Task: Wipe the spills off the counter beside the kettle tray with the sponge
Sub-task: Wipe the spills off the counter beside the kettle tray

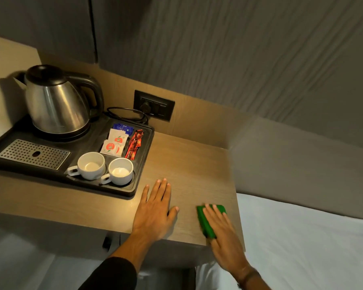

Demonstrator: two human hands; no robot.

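A green sponge [205, 221] lies flat on the wooden counter [189, 164] near its front right corner. My right hand [224, 235] presses down on the sponge with fingers stretched over it. Just right of the black kettle tray [143, 162], my left hand [155, 208] rests palm down on the counter, fingers apart, holding nothing. A steel kettle [55, 103] stands at the back of the tray. I cannot make out any spill on the wood.
The tray also holds two white cups [90, 165], sachets [114, 142] and a metal drip grate [33, 153]. A wall socket [154, 105] with the kettle cord sits behind. A white bed [302, 237] adjoins the counter's right edge.
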